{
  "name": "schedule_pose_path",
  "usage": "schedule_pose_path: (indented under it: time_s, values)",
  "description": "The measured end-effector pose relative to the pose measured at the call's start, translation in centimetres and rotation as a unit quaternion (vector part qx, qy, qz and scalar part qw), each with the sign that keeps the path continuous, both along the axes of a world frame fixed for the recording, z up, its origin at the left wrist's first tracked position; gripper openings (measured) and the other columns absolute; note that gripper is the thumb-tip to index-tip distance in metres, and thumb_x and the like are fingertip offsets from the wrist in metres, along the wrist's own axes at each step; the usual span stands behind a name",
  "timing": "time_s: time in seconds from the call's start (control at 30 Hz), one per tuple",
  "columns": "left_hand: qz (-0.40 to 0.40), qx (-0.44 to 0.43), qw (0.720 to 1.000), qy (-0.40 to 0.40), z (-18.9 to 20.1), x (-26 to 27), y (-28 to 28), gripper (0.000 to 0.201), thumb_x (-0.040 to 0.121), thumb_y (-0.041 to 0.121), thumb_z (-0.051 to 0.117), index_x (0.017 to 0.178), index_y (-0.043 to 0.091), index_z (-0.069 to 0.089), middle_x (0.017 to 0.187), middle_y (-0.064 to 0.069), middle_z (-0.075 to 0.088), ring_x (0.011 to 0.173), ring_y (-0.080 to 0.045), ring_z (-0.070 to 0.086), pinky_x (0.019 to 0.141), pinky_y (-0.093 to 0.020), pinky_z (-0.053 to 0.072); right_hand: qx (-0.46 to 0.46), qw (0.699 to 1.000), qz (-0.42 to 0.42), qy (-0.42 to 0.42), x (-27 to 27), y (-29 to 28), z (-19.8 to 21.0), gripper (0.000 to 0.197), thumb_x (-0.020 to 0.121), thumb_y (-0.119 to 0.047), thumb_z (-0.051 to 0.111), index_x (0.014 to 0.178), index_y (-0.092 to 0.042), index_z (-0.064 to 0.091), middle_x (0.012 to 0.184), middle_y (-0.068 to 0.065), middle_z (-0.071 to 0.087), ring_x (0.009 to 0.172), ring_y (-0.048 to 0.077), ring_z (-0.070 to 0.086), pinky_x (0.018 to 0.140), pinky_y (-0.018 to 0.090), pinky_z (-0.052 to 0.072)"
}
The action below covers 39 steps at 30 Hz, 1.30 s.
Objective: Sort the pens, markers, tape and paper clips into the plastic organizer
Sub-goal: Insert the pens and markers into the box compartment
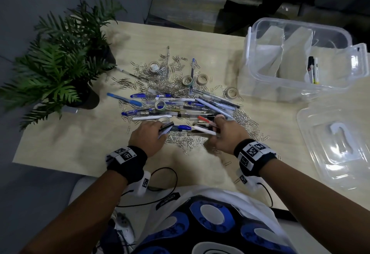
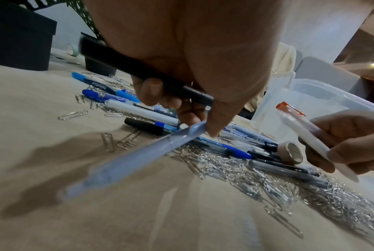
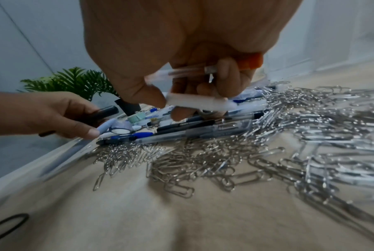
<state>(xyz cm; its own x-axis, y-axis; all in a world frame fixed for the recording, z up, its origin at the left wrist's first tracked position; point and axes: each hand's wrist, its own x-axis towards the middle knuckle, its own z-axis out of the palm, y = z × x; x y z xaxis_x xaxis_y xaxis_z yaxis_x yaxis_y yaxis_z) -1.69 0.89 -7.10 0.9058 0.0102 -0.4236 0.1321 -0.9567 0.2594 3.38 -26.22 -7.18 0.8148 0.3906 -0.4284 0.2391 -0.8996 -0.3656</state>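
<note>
A heap of pens (image 1: 180, 109), tape rolls (image 1: 187, 80) and silver paper clips (image 1: 176, 73) covers the middle of the table. My left hand (image 1: 149, 137) grips a black marker (image 2: 138, 68) and a pale blue pen (image 2: 138, 156) at the heap's near edge. My right hand (image 1: 226, 131) holds a white pen (image 3: 198, 102) and a clear pen with an orange cap (image 3: 251, 62). The clear plastic organizer (image 1: 296, 57) stands at the back right, with two markers (image 1: 313, 69) upright in one compartment.
Two potted ferns (image 1: 60, 57) stand at the table's left. The organizer's clear lid (image 1: 340, 143) lies on the right near edge. A black cable (image 1: 166, 185) runs over the table's front edge.
</note>
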Motion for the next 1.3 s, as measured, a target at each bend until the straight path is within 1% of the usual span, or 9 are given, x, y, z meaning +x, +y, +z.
schedule_pose_path:
  time_s: [0.27,0.43,0.67,0.8,0.9,1.0,1.07,1.23,1.3]
  values:
    - [0.099,-0.098,0.990,0.003,0.2,-0.2,-0.4,0.013,0.097,0.029,0.045,0.090,0.018,0.046,0.064,-0.001,0.051,0.061,-0.027,0.052,0.050,-0.030,0.029,-0.051,0.998,0.035,-0.002,-0.4,-0.2,-0.4,0.028,0.089,-0.037,0.048,0.111,-0.020,0.047,0.080,0.001,0.060,0.068,0.026,0.055,0.062,0.033,0.048]
    - [0.128,-0.138,0.982,0.014,0.0,-0.2,-0.7,0.022,0.099,0.034,0.046,0.104,0.013,0.050,0.075,-0.008,0.058,0.065,-0.028,0.056,0.056,-0.032,0.038,-0.070,0.994,0.079,-0.007,-0.5,0.3,-0.5,0.027,0.096,-0.039,0.047,0.116,-0.022,0.051,0.091,0.004,0.066,0.076,0.029,0.064,0.059,0.031,0.043]
    - [0.092,-0.138,0.984,0.059,-0.4,0.6,-1.1,0.040,0.098,0.043,0.049,0.126,0.016,0.056,0.097,-0.008,0.066,0.079,-0.020,0.061,0.073,-0.036,0.050,-0.100,0.990,0.100,-0.022,-0.3,1.0,-0.8,0.018,0.093,-0.033,0.054,0.104,-0.019,0.056,0.075,-0.002,0.058,0.063,0.024,0.058,0.059,0.035,0.055]
    - [0.094,-0.146,0.983,0.053,-0.2,1.1,-1.5,0.035,0.098,0.046,0.048,0.115,0.017,0.057,0.094,-0.005,0.066,0.080,-0.021,0.061,0.074,-0.038,0.052,-0.099,0.989,0.105,-0.028,-0.2,0.9,-0.8,0.020,0.092,-0.035,0.053,0.103,-0.018,0.058,0.079,0.000,0.063,0.065,0.024,0.060,0.059,0.035,0.055]
    - [0.103,-0.159,0.981,0.030,0.4,1.5,-2.1,0.027,0.096,0.048,0.052,0.104,0.022,0.056,0.083,0.001,0.062,0.075,-0.017,0.060,0.062,-0.028,0.045,-0.049,0.993,0.092,-0.049,-0.1,0.4,-0.6,0.029,0.091,-0.044,0.047,0.103,-0.018,0.056,0.084,0.001,0.063,0.069,0.025,0.062,0.060,0.034,0.054]
    - [0.173,-0.244,0.954,0.011,1.7,2.6,-3.1,0.022,0.092,0.042,0.062,0.091,0.022,0.054,0.076,0.002,0.060,0.070,-0.018,0.059,0.060,-0.026,0.043,0.034,0.996,0.060,-0.065,0.2,0.1,0.6,0.043,0.082,-0.050,0.038,0.103,-0.017,0.057,0.095,0.003,0.060,0.078,0.026,0.061,0.060,0.033,0.050]
    - [0.224,-0.331,0.916,0.025,2.4,3.9,-4.0,0.016,0.090,0.034,0.063,0.087,0.020,0.056,0.072,-0.001,0.059,0.067,-0.022,0.058,0.061,-0.029,0.044,0.085,0.993,0.010,-0.075,0.5,-0.1,1.8,0.041,0.078,-0.047,0.037,0.097,-0.017,0.057,0.089,0.003,0.060,0.073,0.028,0.059,0.058,0.032,0.045]
    - [0.286,-0.487,0.817,0.114,5.7,8.0,-8.1,0.018,0.091,0.009,0.047,0.108,0.016,0.049,0.073,-0.006,0.041,0.054,-0.017,0.039,0.048,-0.031,0.036,0.197,0.965,-0.167,-0.051,2.4,-0.8,6.3,0.032,0.084,-0.040,0.039,0.098,-0.017,0.057,0.077,0.006,0.065,0.067,0.027,0.058,0.059,0.034,0.045]
    - [0.278,-0.512,0.804,0.122,7.6,9.7,-10.2,0.026,0.092,0.004,0.045,0.116,0.013,0.048,0.073,-0.007,0.044,0.055,-0.018,0.042,0.049,-0.032,0.038,0.254,0.940,-0.227,-0.019,3.6,-1.4,7.8,0.021,0.091,-0.035,0.042,0.094,-0.019,0.056,0.073,0.002,0.064,0.065,0.019,0.058,0.059,0.030,0.042]
